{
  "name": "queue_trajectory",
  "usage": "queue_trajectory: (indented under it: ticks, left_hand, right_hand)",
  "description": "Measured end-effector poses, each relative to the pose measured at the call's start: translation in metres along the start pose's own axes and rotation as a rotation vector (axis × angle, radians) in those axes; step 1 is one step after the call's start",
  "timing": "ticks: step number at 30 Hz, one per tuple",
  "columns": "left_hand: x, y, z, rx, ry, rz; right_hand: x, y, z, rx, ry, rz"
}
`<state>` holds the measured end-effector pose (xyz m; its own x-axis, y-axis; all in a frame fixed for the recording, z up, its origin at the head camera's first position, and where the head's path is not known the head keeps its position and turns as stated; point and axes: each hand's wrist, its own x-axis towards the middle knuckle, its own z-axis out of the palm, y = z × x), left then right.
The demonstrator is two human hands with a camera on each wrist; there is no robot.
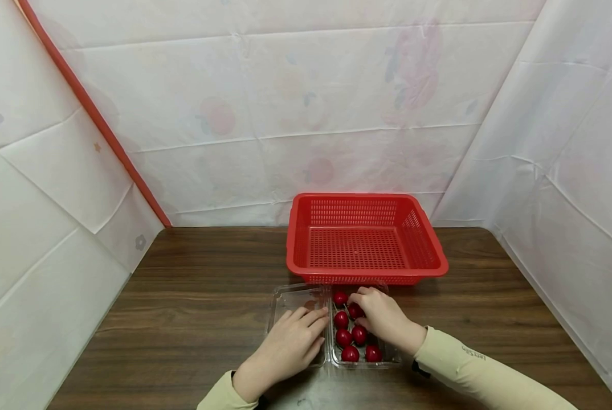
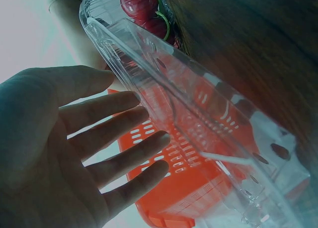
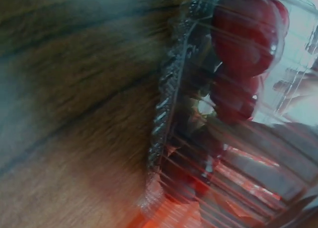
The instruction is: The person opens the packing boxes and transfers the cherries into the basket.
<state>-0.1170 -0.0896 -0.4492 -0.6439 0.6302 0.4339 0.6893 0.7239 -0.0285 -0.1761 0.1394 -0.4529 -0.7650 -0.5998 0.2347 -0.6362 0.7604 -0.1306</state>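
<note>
A clear plastic clamshell box lies unfolded on the table, with several red cherries (image 1: 341, 320) in its right half. My right hand (image 1: 385, 319) reaches into that half and pinches a cherry (image 1: 355, 311) near the far end between fingers and thumb. Through the ribbed plastic wall, the right wrist view shows big cherries (image 3: 243, 34) close up. My left hand (image 1: 292, 344) lies over the lid half (image 1: 285, 299), fingers extended toward the middle fold. In the left wrist view its straight fingers (image 2: 124, 153) touch the lid's edge and hold nothing.
A red plastic basket (image 1: 294, 250) with slotted walls stands right behind the clamshell. The wooden table (image 1: 198, 285) reaches back to white patterned sheeting (image 1: 265, 171), which also rises on both sides. A red strip (image 1: 90, 108) runs down the back left corner.
</note>
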Motion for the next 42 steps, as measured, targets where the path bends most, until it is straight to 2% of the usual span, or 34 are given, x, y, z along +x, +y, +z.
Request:
queue_trajectory:
  ticks: [10,16,25,34,42]
  left_hand:
    - [0.000,0.000,0.000,0.002,-0.002,0.000]
    - [0.000,-0.001,0.001,0.005,-0.002,-0.001]
    - [0.000,0.000,0.001,0.000,-0.006,-0.002]
    - [0.001,0.000,-0.001,-0.004,-0.013,0.000]
    - [0.000,0.000,-0.001,0.000,-0.010,0.002]
  right_hand:
    - [0.001,0.003,0.003,0.074,0.021,-0.041]
    - [0.002,0.001,0.002,0.099,0.042,-0.036]
    - [0.000,-0.002,-0.007,0.091,0.058,-0.005]
    - [-0.002,-0.005,-0.016,0.149,0.086,-0.035]
    - [-0.004,-0.009,-0.027,0.155,0.105,-0.048]
